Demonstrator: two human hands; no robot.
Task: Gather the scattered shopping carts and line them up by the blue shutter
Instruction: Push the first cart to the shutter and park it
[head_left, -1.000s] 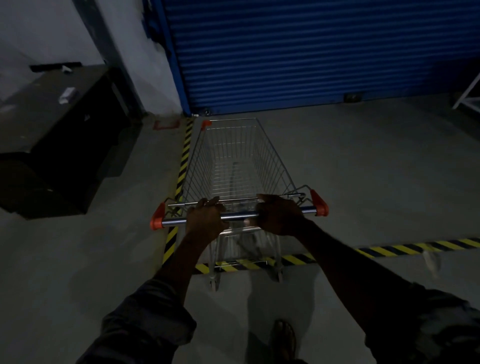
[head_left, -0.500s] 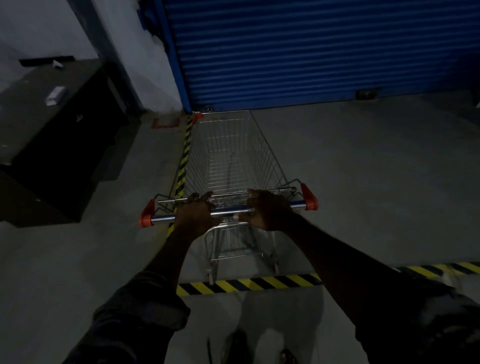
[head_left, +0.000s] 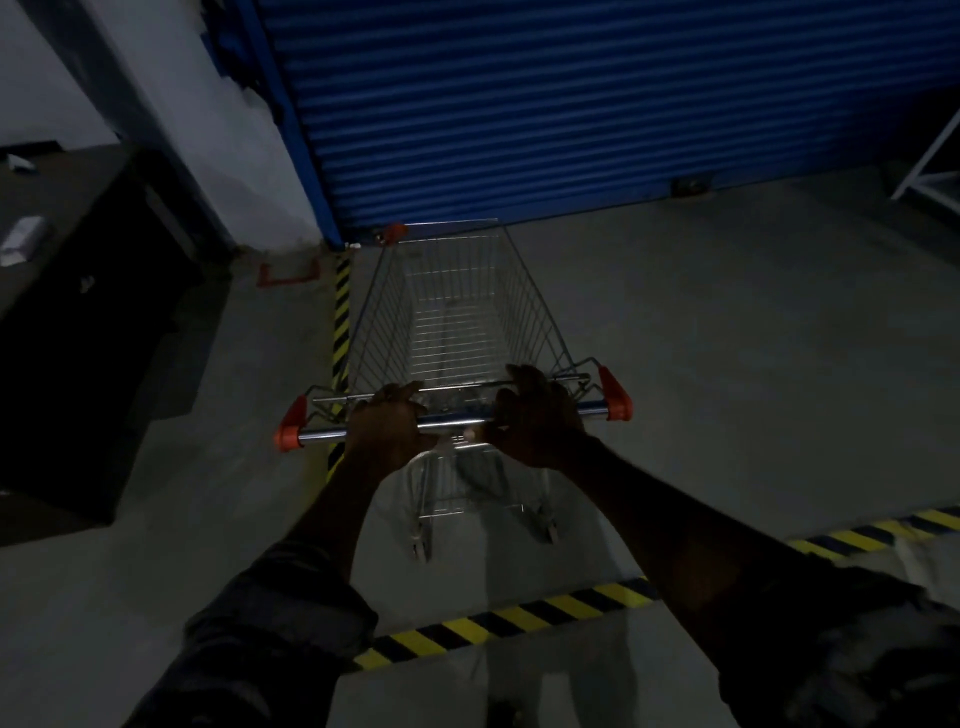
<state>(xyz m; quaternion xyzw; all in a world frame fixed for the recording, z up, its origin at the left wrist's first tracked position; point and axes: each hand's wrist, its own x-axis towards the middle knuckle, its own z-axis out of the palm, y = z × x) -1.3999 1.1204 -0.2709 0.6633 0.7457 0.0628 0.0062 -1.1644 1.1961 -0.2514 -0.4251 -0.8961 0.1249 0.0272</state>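
Note:
A wire shopping cart with orange corner caps stands in front of me, its nose touching or nearly touching the bottom of the blue shutter. My left hand grips the chrome handle bar left of centre. My right hand holds the same bar right of centre, fingers curled over it. The basket is empty. Its rear wheels stand on the grey floor just past the striped tape.
Yellow-black hazard tape crosses the floor near my feet, and another strip runs along the cart's left side. A dark cabinet stands at the left. A white frame is at the far right.
The cart has rolled forward across the striped tape line and its nose has reached the shutter. Both hands stayed on the handle bar.

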